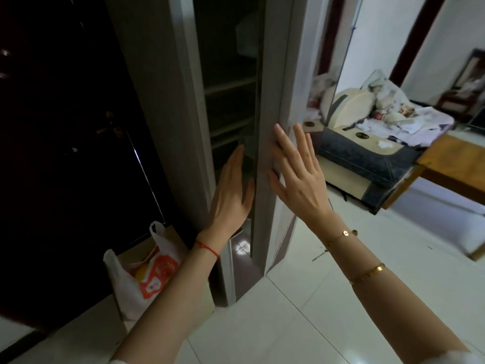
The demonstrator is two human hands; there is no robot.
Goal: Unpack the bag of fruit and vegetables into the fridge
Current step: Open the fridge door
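A tall grey fridge (162, 74) stands in front of me with its door (273, 74) partly ajar; dim shelves show in the gap. My left hand (231, 190) is flat and open, reaching into the gap at the door's inner edge. My right hand (296, 172) is open with fingers spread, pressed against the door's outer face. A white plastic bag (136, 279) with orange print sits on a cardboard box on the floor at the lower left, next to the fridge; something yellow-orange shows inside it.
A dark door (65, 127) with a handle fills the left. White tiled floor (341, 298) lies below. To the right are a sofa (367, 151) piled with laundry and a wooden table (456, 164).
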